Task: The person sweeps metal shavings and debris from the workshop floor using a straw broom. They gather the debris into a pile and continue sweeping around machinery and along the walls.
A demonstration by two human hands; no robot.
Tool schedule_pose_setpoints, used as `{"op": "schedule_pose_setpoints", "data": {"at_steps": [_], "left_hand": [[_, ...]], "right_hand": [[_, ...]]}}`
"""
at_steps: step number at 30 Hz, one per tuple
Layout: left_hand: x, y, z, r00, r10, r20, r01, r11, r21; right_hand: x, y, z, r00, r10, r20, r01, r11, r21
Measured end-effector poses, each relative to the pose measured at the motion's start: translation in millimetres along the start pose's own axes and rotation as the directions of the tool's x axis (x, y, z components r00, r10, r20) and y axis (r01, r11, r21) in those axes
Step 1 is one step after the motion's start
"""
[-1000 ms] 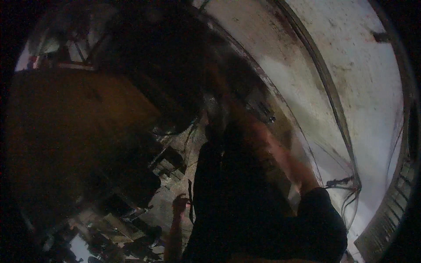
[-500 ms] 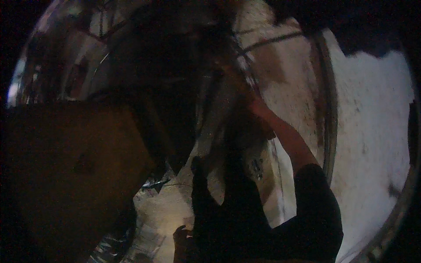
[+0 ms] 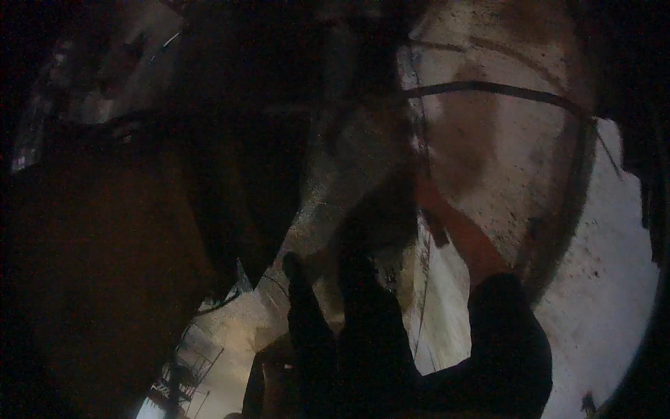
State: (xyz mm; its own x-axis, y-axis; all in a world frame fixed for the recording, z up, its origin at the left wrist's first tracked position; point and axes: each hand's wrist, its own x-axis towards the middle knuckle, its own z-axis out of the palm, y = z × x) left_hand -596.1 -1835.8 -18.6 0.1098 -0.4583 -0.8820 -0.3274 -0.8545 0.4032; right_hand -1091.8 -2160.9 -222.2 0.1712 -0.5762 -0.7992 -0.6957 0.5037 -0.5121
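The picture is very dark and blurred. My right arm, in a short dark sleeve, stretches forward from the lower right beside the stained wall (image 3: 530,160). Its hand (image 3: 427,190) fades into shadow by the wall's near edge, so its fingers and anything in them are hidden. Low in the middle, against my dark clothing, a dim patch of skin (image 3: 278,370) looks like part of my left arm or hand. No fingers can be made out there. Between my arms and the brown panel lies a greyish, lit strip (image 3: 321,195).
A large brown panel (image 3: 105,265) fills the left side. Across the pale, stained wall runs a dark cable (image 3: 481,86). Thin bars like a wire rack (image 3: 199,370) stand at lower left, by a lit patch of floor (image 3: 234,332). Deep shadow covers the upper middle.
The view has shifted, so the wall and cable show more fully. My right hand has sunk deeper into shadow. The left hand's fingers, faintly seen earlier, no longer show clearly.
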Motion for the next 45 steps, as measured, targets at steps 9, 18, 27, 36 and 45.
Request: {"op": "schedule_pose_setpoints", "data": {"at_steps": [9, 18, 27, 36, 45], "left_hand": [[-3, 69, 1, 0.991, 0.093, -0.094, -0.118, 0.942, -0.315], [-43, -52, -1, 0.99, 0.083, -0.111, -0.075, 0.995, 0.071], [-45, -32, 17, 0.995, -0.088, -0.037, 0.079, 0.979, -0.185], [-47, 12, -4, 0.985, 0.089, -0.147, -0.147, 0.883, -0.446], [-30, 5, 66, 0.918, 0.207, 0.339, 0.004, 0.847, -0.531]], "right_hand": [[-206, -99, -6, 0.986, 0.145, 0.082, -0.158, 0.97, 0.186], [43, -90, -46, 0.978, -0.18, -0.104, 0.135, 0.932, -0.336], [-91, -22, 127, 0.899, -0.177, 0.401, 0.123, 0.98, 0.157], [-93, -12, -33, 0.973, -0.228, 0.04, 0.215, 0.829, -0.516], [-90, 52, 118, 0.944, -0.292, 0.153, 0.308, 0.947, -0.093]]}}
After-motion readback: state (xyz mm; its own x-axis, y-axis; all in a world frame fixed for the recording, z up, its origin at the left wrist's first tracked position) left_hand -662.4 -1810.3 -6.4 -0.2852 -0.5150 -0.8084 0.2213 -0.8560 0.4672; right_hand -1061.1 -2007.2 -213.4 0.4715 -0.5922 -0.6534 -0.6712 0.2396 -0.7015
